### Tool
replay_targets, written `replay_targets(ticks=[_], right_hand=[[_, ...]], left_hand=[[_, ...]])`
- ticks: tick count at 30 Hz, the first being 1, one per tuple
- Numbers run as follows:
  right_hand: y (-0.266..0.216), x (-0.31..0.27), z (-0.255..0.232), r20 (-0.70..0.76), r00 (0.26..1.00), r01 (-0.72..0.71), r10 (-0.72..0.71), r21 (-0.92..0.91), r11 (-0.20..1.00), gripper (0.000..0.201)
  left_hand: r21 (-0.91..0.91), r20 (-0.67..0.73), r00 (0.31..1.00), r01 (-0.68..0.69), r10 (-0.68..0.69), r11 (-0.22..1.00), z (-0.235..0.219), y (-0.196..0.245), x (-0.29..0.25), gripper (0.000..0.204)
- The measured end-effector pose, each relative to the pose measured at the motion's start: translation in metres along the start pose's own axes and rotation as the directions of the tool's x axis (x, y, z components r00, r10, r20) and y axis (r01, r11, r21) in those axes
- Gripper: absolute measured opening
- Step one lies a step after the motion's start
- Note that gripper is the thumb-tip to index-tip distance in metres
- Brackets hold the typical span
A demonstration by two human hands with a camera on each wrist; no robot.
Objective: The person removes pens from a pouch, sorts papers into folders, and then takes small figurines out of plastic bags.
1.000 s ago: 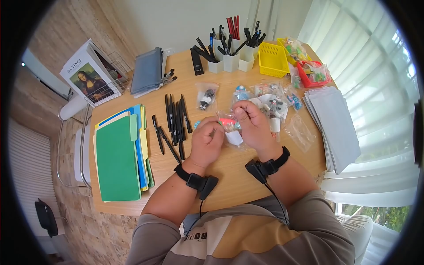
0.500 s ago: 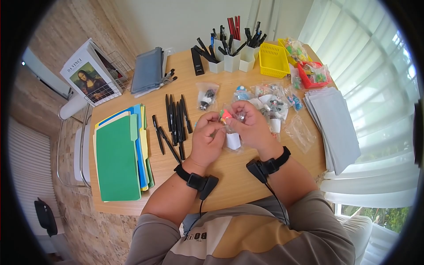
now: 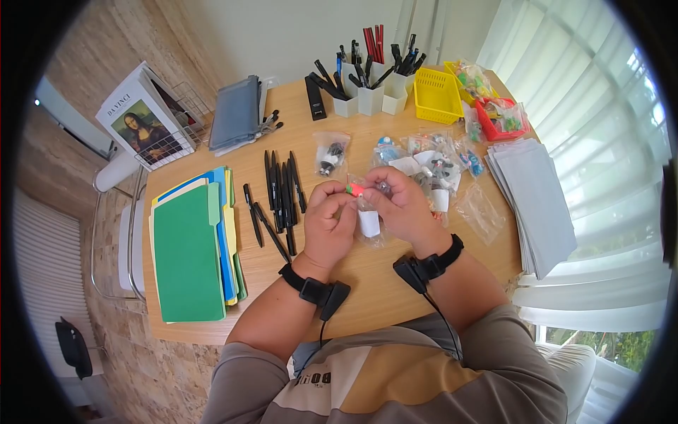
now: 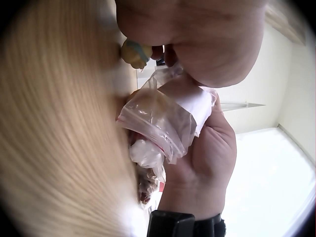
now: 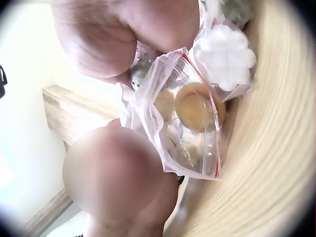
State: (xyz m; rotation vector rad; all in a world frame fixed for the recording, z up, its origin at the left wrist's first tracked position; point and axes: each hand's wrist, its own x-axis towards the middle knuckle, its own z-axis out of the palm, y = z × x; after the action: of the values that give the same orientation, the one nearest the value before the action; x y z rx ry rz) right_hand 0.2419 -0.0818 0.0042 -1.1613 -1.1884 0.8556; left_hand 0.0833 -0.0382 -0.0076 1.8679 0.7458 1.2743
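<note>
Over the pale wooden table (image 3: 371,290), your left hand (image 3: 329,225) and right hand (image 3: 408,213) pinch a small red-and-green item (image 3: 356,190) above a clear plastic bag (image 4: 165,121) with a white paper slip (image 3: 369,223), where a slack hold could drop it and uneven pulling could tear the film.

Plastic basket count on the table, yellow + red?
3. One yellow basket just right of the white pen holders, a second yellow basket beyond it to the right with bagged items, and a red basket nearer, also with bagged items.
</note>
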Motion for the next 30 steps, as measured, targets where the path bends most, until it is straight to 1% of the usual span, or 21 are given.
replay_targets(ticks=[1,5,7,8,10,11,13,14,16,19,23,25,26,28,29,30], right_hand=[[0.001,0.0,0.0,-0.006,1.0,0.027,-0.027,-0.024,0.999,0.016],[-0.003,0.0,0.0,-0.012,1.0,0.002,-0.003,-0.028,1.0,0.016],[-0.004,-0.002,0.001,0.022,0.995,-0.099,0.098,0.103,0.99,0.019],[-0.005,-0.001,0.001,0.022,0.995,-0.1,0.098,0.103,0.99,0.019],[-0.005,0.001,0.0,0.052,0.996,0.074,-0.068,-0.125,0.989,0.028],[-0.003,0.001,0.0,0.052,0.996,0.073,-0.067,-0.125,0.989,0.028],[0.002,0.001,0.001,0.061,0.993,0.11,-0.102,-0.147,0.983,0.039],[0.001,0.001,0.001,0.061,0.993,0.11,-0.102,-0.147,0.983,0.039],[-0.001,0.002,0.0,0.107,0.971,0.23,-0.212,-0.204,0.952,0.047],[-0.006,0.001,0.0,0.152,0.97,0.221,-0.19,-0.221,0.95,0.049],[-0.01,0.0,-0.001,0.149,0.975,0.201,-0.165,-0.273,0.941,0.046],[-0.016,-0.001,0.001,0.07,0.982,0.19,-0.177,-0.283,0.94,0.044],[-0.014,-0.001,0.002,0.07,0.982,0.19,-0.177,-0.283,0.94,0.044],[-0.004,0.0,0.002,-0.103,0.986,0.1,-0.128,-0.241,0.965,0.041],[0.002,0.001,0.002,-0.103,0.986,0.1,-0.128,-0.241,0.965,0.041],[0.007,0.002,0.001,-0.153,0.981,0.085,-0.116,-0.194,0.977,0.041]], left_hand=[[0.009,-0.006,1.0,-0.013,0.013,1.0,0.0,0.0,0.0,0.009],[-0.004,-0.02,1.0,0.01,-0.01,1.0,0.001,0.001,0.0,0.009],[0.063,-0.061,0.997,-0.048,0.051,0.997,0.0,0.003,0.001,0.009],[0.063,-0.061,0.997,-0.047,0.051,0.997,0.0,0.003,0.001,0.009],[0.083,-0.071,0.997,-0.016,0.022,0.996,-0.001,0.004,0.001,0.008],[0.083,-0.07,0.997,-0.016,0.022,0.996,-0.001,0.005,0.001,0.008],[0.052,-0.065,0.997,0.034,-0.03,0.998,-0.001,0.005,0.002,0.007],[0.052,-0.065,0.997,0.034,-0.03,0.998,-0.001,0.005,0.002,0.007],[-0.002,-0.086,0.992,0.09,-0.09,0.996,0.0,0.006,0.002,0.007],[0.012,-0.093,0.994,0.055,-0.054,0.998,-0.001,0.001,0.002,0.008],[0.027,-0.096,0.995,0.023,-0.021,0.999,0.0,0.0,0.002,0.008],[0.009,-0.097,0.994,0.046,-0.045,0.999,0.0,0.002,0.001,0.008],[0.009,-0.096,0.994,0.046,-0.045,0.999,-0.001,0.002,0.001,0.008],[-0.016,-0.046,0.996,0.076,-0.077,0.997,-0.003,0.002,0.0,0.008],[-0.016,-0.046,0.996,0.076,-0.077,0.997,-0.003,0.002,-0.001,0.008],[-0.04,-0.036,0.994,0.097,-0.099,0.994,-0.003,0.001,-0.002,0.007]])
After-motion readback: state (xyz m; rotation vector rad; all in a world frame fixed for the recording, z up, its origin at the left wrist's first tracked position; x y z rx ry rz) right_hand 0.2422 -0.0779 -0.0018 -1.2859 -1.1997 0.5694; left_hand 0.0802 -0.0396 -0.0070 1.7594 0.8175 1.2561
